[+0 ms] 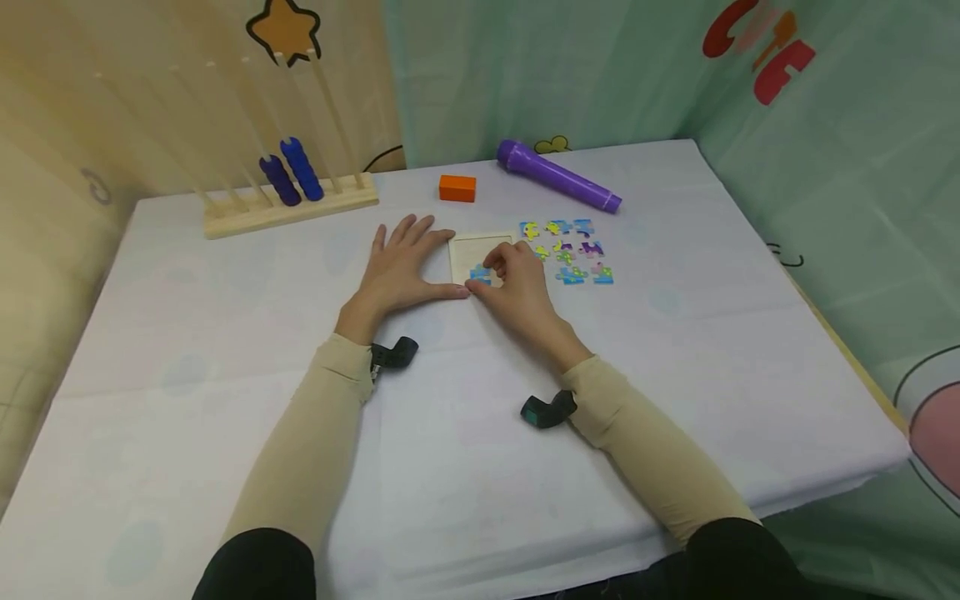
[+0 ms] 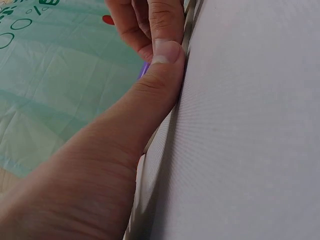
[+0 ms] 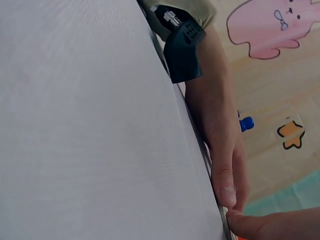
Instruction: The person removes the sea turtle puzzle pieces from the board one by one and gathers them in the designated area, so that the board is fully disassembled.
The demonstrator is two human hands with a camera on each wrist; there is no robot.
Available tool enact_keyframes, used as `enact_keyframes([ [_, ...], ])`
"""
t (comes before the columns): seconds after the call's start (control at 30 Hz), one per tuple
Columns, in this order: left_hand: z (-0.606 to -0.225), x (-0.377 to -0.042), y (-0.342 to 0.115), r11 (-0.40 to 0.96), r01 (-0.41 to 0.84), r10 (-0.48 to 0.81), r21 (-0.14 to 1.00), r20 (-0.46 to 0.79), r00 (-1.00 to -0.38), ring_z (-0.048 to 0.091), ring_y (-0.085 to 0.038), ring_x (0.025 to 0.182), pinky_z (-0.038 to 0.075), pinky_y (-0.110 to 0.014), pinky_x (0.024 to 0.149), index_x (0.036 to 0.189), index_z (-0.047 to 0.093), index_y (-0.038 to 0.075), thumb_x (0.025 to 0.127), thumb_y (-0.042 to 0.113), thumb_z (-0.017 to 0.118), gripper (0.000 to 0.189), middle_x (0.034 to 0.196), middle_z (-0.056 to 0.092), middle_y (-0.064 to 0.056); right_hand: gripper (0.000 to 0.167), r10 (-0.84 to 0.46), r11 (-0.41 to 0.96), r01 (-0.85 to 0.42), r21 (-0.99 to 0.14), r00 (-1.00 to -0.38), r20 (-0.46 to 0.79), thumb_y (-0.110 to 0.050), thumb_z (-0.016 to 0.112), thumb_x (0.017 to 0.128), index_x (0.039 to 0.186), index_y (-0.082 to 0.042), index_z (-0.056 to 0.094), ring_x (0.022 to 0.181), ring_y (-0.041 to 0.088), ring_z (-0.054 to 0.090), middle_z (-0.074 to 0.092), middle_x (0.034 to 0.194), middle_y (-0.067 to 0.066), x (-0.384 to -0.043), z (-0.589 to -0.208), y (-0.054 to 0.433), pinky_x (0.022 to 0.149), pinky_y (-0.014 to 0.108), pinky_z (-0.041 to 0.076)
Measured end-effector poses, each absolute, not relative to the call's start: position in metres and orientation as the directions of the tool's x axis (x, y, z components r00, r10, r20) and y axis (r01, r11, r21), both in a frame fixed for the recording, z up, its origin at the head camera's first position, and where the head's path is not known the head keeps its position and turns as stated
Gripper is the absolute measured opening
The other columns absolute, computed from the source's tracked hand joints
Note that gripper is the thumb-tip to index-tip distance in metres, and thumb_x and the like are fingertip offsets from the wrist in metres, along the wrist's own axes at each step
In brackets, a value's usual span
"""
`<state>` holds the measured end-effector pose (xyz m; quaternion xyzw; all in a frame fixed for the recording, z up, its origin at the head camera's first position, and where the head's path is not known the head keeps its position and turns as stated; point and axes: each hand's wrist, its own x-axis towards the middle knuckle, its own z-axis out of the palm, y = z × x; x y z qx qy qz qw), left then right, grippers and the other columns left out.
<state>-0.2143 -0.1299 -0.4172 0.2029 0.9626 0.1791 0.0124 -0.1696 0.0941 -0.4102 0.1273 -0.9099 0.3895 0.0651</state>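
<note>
A small pale wooden puzzle tray (image 1: pixel 480 242) lies on the white-covered table. My left hand (image 1: pixel 397 271) is spread at its left side, index fingertip at the upper left corner and straight thumb along the lower left corner. My right hand (image 1: pixel 521 292) reaches over the tray from the right, fingers curled. Its thumb and fingertips are around a blue puzzle piece (image 1: pixel 478 272) in the tray's lower part, partly hidden by the fingers. The left wrist view shows the left thumb (image 2: pixel 155 85) low at the tabletop; both thumbs meet in the right wrist view.
Several colourful loose puzzle pieces (image 1: pixel 573 273) lie in rows right of the tray. Behind are an orange block (image 1: pixel 457 188) and a purple toy microphone (image 1: pixel 558 177). A wooden peg rack (image 1: pixel 292 212) with dark blue beads (image 1: pixel 302 169) stands back left, by the printed curtains (image 1: pixel 525 75).
</note>
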Motion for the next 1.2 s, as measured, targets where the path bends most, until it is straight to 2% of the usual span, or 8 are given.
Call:
enact_keyframes([
  [0.17, -0.415, -0.215, -0.131, 0.855, 0.382, 0.391, 0.349, 0.048, -0.919, 0.008, -0.033, 0.165, -0.006, -0.066, 0.129, 0.162, 0.041, 0.031, 0.078, 0.080, 0.074, 0.102, 0.176, 0.023, -0.007, 0.036, -0.169, 0.685, -0.238, -0.689, -0.971, 0.168, -0.024, 0.082, 0.094, 0.111, 0.001, 0.064, 0.093, 0.026, 0.050, 0.055, 0.100, 0.013, -0.170, -0.406, 0.090, 0.083, 0.034, 0.041],
  [0.37, -0.415, -0.215, -0.131, 0.859, 0.373, 0.384, 0.351, 0.043, -0.922, 0.007, -0.033, 0.165, -0.007, -0.065, 0.129, 0.162, 0.040, 0.032, 0.078, 0.081, 0.072, 0.102, 0.176, 0.022, -0.007, 0.035, -0.155, 0.736, -0.158, -0.658, -0.986, 0.064, -0.024, 0.076, 0.099, 0.116, 0.000, 0.058, 0.099, 0.027, 0.048, 0.051, 0.109, 0.014, -0.169, -0.398, 0.083, 0.087, 0.037, 0.043],
  [0.53, -0.416, -0.213, -0.132, 0.858, 0.371, 0.381, 0.355, 0.042, -0.923, 0.008, -0.033, 0.165, -0.006, -0.065, 0.130, 0.161, 0.041, 0.032, 0.078, 0.080, 0.074, 0.101, 0.176, 0.022, -0.007, 0.035, -0.161, 0.750, -0.182, -0.636, -0.983, 0.092, -0.016, 0.074, 0.094, 0.120, 0.000, 0.058, 0.107, 0.028, 0.049, 0.053, 0.117, 0.014, -0.172, -0.399, 0.078, 0.094, 0.039, 0.046],
  [0.67, -0.417, -0.212, -0.131, 0.854, 0.376, 0.384, 0.360, 0.051, -0.922, 0.008, -0.033, 0.165, -0.005, -0.065, 0.130, 0.161, 0.042, 0.032, 0.078, 0.079, 0.074, 0.101, 0.176, 0.023, -0.007, 0.037, -0.192, 0.743, -0.221, -0.632, -0.975, 0.116, -0.011, 0.072, 0.091, 0.124, 0.000, 0.057, 0.105, 0.028, 0.049, 0.057, 0.112, 0.013, -0.176, -0.399, 0.077, 0.093, 0.038, 0.044],
  [0.83, -0.419, -0.213, -0.129, 0.854, 0.375, 0.385, 0.360, 0.047, -0.922, 0.007, -0.032, 0.165, -0.006, -0.065, 0.130, 0.161, 0.042, 0.032, 0.078, 0.080, 0.073, 0.101, 0.176, 0.023, -0.007, 0.038, -0.195, 0.748, -0.197, -0.634, -0.978, 0.074, -0.008, 0.073, 0.089, 0.123, 0.002, 0.058, 0.099, 0.027, 0.050, 0.058, 0.107, 0.013, -0.178, -0.393, 0.079, 0.088, 0.037, 0.043],
  [1.03, -0.418, -0.213, -0.129, 0.856, 0.374, 0.385, 0.358, 0.045, -0.922, 0.007, -0.032, 0.165, -0.007, -0.065, 0.130, 0.162, 0.041, 0.032, 0.078, 0.079, 0.073, 0.101, 0.176, 0.022, -0.007, 0.035, -0.172, 0.806, -0.143, -0.575, -0.985, 0.004, -0.010, 0.074, 0.091, 0.119, 0.005, 0.058, 0.105, 0.031, 0.055, 0.059, 0.114, 0.018, -0.176, -0.381, 0.076, 0.095, 0.042, 0.050],
  [1.2, -0.417, -0.213, -0.129, 0.856, 0.373, 0.383, 0.360, 0.044, -0.923, 0.007, -0.033, 0.165, -0.006, -0.065, 0.129, 0.161, 0.041, 0.032, 0.078, 0.080, 0.073, 0.101, 0.176, 0.022, -0.007, 0.035, -0.158, 0.784, -0.097, -0.614, -0.986, -0.046, -0.011, 0.078, 0.092, 0.118, 0.003, 0.060, 0.105, 0.030, 0.056, 0.064, 0.112, 0.017, -0.181, -0.378, 0.078, 0.097, 0.041, 0.049],
])
